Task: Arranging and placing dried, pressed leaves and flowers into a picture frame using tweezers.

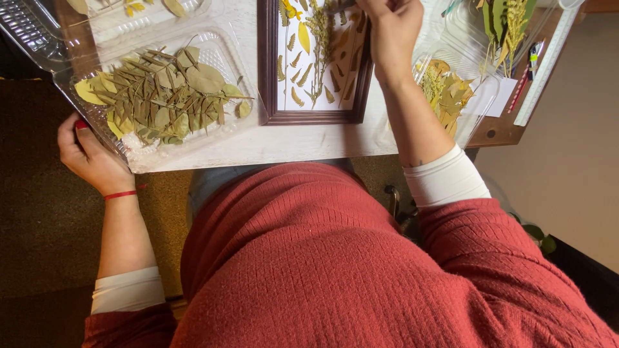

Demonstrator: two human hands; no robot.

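Item: clear plastic clamshell tray (138, 158) of dried leaves (161, 96), overhanging the near left corner of the white table (290, 145). My left hand (90, 154) pinches its outer edge, thumb on the rim. I judge it light, thin and flexible (likely to buckle if lifted by one corner), so best held along a rim. The leaves look brittle. Item: dark wooden frame (267, 77) with pressed sprigs (316, 38), at table centre; my right hand (390, 29) hovers above it, fingers curled together; what they pinch I cannot tell.
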